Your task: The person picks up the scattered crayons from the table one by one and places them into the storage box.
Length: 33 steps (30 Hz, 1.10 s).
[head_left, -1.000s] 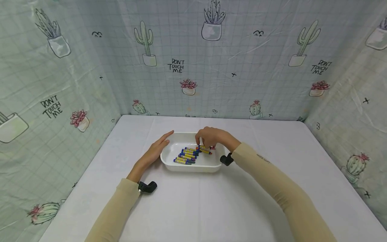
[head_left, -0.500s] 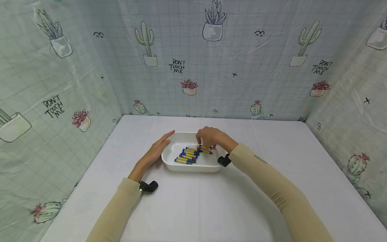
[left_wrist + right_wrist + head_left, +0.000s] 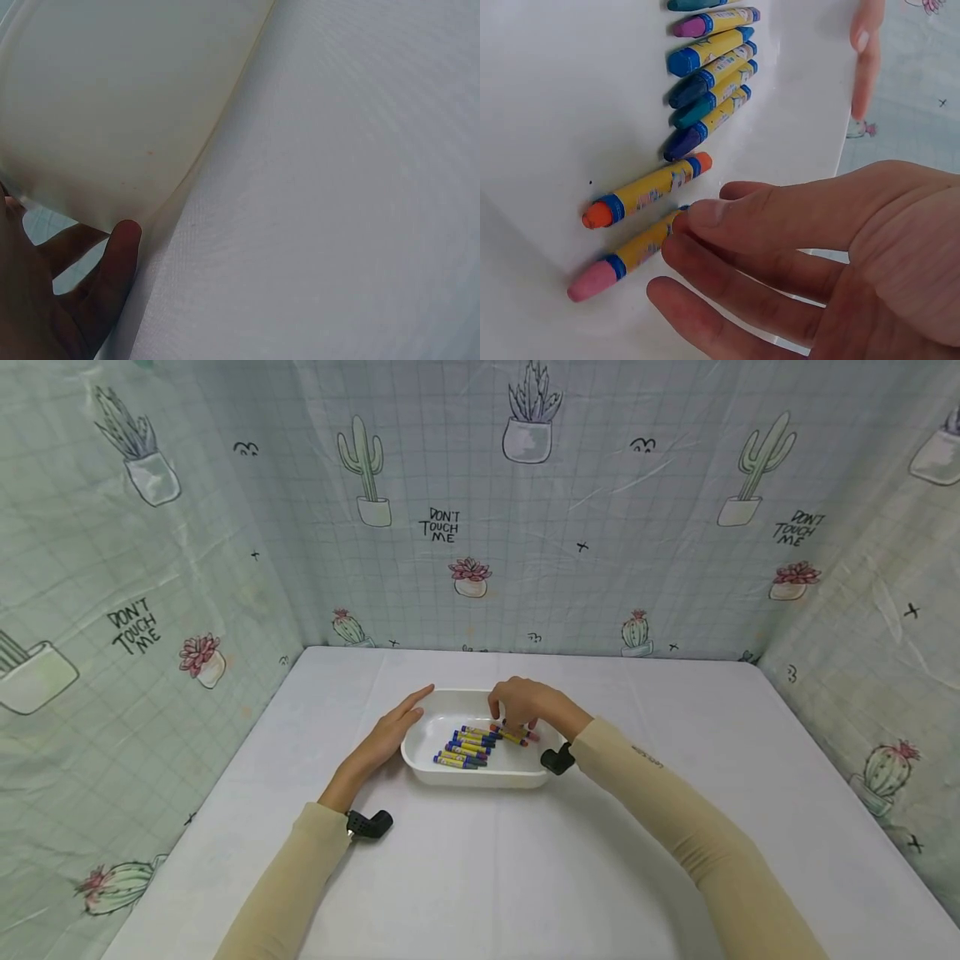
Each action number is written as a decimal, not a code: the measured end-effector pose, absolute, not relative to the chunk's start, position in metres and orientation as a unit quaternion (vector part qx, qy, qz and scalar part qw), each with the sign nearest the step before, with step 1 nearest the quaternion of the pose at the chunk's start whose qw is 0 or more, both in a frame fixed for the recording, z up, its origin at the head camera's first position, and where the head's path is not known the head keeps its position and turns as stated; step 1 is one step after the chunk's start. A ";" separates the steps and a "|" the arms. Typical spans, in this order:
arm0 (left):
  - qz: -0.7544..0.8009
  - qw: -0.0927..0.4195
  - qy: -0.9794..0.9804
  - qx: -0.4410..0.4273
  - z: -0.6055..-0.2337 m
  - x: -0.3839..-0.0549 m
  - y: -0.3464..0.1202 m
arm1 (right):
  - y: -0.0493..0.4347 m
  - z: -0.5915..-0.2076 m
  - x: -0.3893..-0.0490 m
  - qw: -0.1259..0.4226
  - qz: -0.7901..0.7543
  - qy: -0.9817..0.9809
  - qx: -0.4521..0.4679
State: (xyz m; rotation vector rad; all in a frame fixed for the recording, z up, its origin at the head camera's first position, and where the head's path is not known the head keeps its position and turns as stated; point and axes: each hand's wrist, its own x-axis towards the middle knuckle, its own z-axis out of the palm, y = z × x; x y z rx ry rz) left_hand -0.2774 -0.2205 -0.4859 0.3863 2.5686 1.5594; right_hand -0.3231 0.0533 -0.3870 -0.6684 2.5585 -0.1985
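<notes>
A white tray holds several oil pastels in yellow wrappers with blue bands, lined up side by side. My right hand is over the tray's right part. In the right wrist view its thumb and index finger pinch the end of a pink oil pastel, which lies slanted on the tray floor. Beside that one, slightly apart, is an orange oil pastel. My left hand rests against the tray's left side, fingers extended along the rim; in the left wrist view the thumb touches the wall.
The tray stands on a white-covered table. Behind and at both sides hangs a cactus-print curtain. Black wrist cameras sit on the left wrist and right wrist.
My right hand has brought the pink oil pastel slightly toward me, closer alongside the orange one. My left hand stays at the tray's left side.
</notes>
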 end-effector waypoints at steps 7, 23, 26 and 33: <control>0.513 0.057 0.848 0.121 -0.484 -0.276 -0.220 | 0.063 -0.385 -0.328 0.254 -0.121 0.924 -0.260; 0.527 0.066 0.839 0.120 -0.481 -0.275 -0.217 | 0.134 -0.370 -0.321 0.200 -0.269 0.905 -0.263; 0.525 0.066 0.840 0.119 -0.481 -0.275 -0.217 | 0.151 -0.372 -0.316 0.185 -0.295 0.906 -0.240; 0.521 0.062 0.843 0.116 -0.482 -0.274 -0.218 | 0.189 -0.385 -0.309 0.166 -0.348 0.901 -0.198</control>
